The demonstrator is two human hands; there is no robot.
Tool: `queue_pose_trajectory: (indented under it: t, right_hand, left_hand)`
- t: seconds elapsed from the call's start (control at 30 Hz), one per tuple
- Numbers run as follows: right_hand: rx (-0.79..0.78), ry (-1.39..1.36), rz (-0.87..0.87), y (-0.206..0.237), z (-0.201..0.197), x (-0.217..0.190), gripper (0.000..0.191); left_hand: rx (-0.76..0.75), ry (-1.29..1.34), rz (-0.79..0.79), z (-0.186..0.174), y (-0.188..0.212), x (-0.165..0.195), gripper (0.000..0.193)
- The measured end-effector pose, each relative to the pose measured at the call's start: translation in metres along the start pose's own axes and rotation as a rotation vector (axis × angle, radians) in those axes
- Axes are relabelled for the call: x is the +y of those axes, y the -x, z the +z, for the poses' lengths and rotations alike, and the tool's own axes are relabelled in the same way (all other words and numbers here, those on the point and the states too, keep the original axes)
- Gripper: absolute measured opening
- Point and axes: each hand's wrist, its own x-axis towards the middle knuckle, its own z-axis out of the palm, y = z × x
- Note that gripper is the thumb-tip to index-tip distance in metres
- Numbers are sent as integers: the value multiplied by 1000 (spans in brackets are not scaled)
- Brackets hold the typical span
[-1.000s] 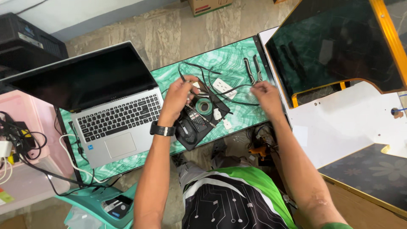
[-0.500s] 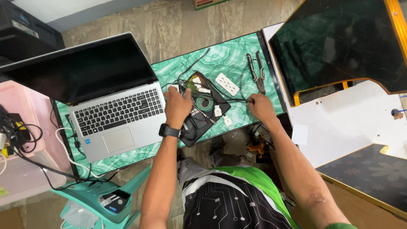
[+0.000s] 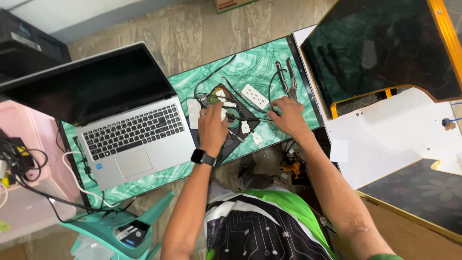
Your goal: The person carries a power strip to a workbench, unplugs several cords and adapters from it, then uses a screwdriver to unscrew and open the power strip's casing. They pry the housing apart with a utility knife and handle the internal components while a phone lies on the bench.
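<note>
My left hand [image 3: 211, 124], with a black watch on its wrist, rests on a black opened device [image 3: 236, 126] in the middle of the green marbled table [image 3: 250, 65]. Its fingers are curled around a small white part [image 3: 223, 114]. My right hand [image 3: 287, 117] lies flat to the right of the device with its fingers spread on the tabletop. A thin black wire [image 3: 250, 118] runs from the device to under those fingers. Whether the right hand grips the wire is hidden. A white socket plate [image 3: 254, 96] lies just beyond both hands.
An open silver laptop [image 3: 130, 130] takes up the table's left half. Pliers [image 3: 286, 77] lie at the far right edge. A dark green panel [image 3: 380, 48] and a white board [image 3: 385, 139] stand to the right. A teal plastic chair [image 3: 125, 226] and tangled cables [image 3: 19, 163] are on the left.
Both hands have shifted slightly toward me and to the right on the table. The left hand has stayed on the black device; the right hand has moved away from the pliers.
</note>
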Motion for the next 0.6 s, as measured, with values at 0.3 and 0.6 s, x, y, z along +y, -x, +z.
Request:
queue_pose_trajectory:
  t: [0.3, 0.6]
  right_hand:
    - [196, -83, 60, 66, 19, -48, 21]
    - [458, -235, 307, 194, 39, -105, 16]
  left_hand:
    - [-88, -52, 272, 29, -3, -15, 48]
    - [-383, 327, 491, -8, 101, 0, 38]
